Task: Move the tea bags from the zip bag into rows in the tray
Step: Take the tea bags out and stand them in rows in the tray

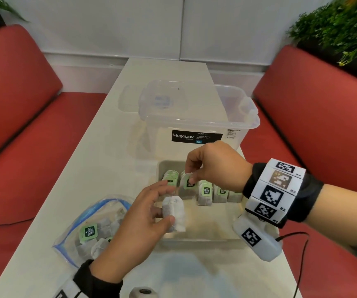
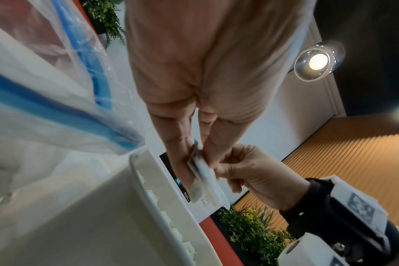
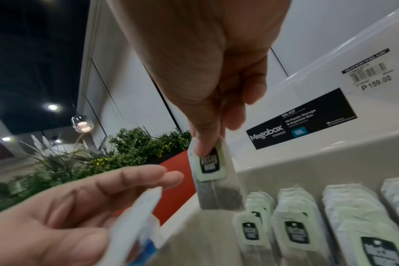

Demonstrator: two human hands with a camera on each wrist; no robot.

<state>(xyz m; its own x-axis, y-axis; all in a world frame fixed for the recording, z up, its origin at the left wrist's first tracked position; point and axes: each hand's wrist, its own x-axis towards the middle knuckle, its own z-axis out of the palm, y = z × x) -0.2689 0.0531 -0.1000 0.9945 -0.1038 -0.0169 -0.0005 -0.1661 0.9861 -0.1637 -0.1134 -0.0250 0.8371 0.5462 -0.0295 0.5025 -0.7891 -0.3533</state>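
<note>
Item: tea-bag transfer, part done. The tray (image 1: pixel 203 238) is already carrying one row of upright tea bags (image 1: pixel 205 193) along its far wall, packed in several short stacks with green tags facing the person; the near half of the tray floor is showing bare. The right hand (image 1: pixel 214 166) is pinching one tea bag (image 3: pixel 214 178) by its top edge between thumb and fingertips (image 3: pixel 205 144), letting it hang just above the leftmost stacks, a little beyond the left hand's outstretched fingers. The left hand (image 1: pixel 138 224) is gripping a second tea bag (image 1: pixel 174 212) between thumb and fingers, over the tray's near-left part and below the right hand's bag; its remaining fingers are reaching forward, relaxed. The zip bag (image 1: pixel 91 229) is lying open on the table (image 1: pixel 87 168), just left of the left palm, with several bags visible through its wall, so a fair share appears to be waiting. A clear storage box (image 1: pixel 197 117) is standing beyond the right fingertips. Judgement: the first row is nearing full, a second row is not yet begun, and two bags are in transit.
</note>
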